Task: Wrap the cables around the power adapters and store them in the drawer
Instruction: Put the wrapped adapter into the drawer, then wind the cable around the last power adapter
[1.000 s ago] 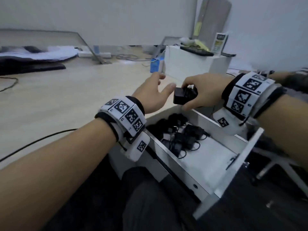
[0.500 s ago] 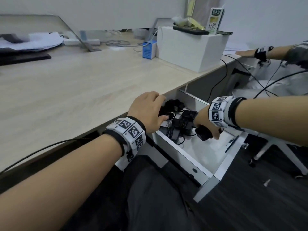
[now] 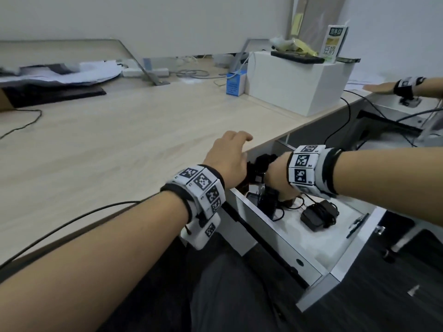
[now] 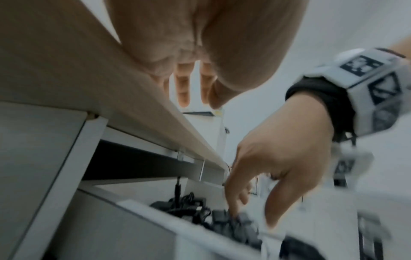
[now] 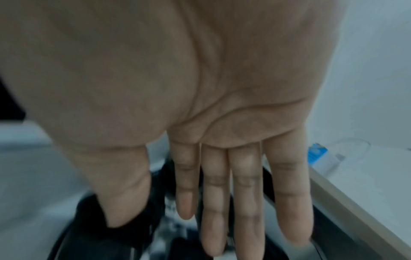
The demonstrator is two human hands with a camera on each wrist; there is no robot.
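The white drawer under the desk stands pulled out. A black adapter with its cable wound round it lies alone on the drawer floor at the right. Several more black adapters are heaped at the drawer's left end. My right hand reaches down into that heap; its fingers are straight and the thumb touches a black adapter. My left hand rests on the desk edge above the drawer, fingers relaxed, holding nothing. In the left wrist view the right hand dips onto the heap.
A white box and a small blue box stand at the desk's back right. Another person's hand lies flat at the far right. A black cable crosses the desk's near edge. A dark slim object lies by the drawer's right wall.
The right hand carried a wrapped adapter down into the drawer, let it go at the right, and moved left onto the heap. The left hand rose from the drawer to the desk edge.
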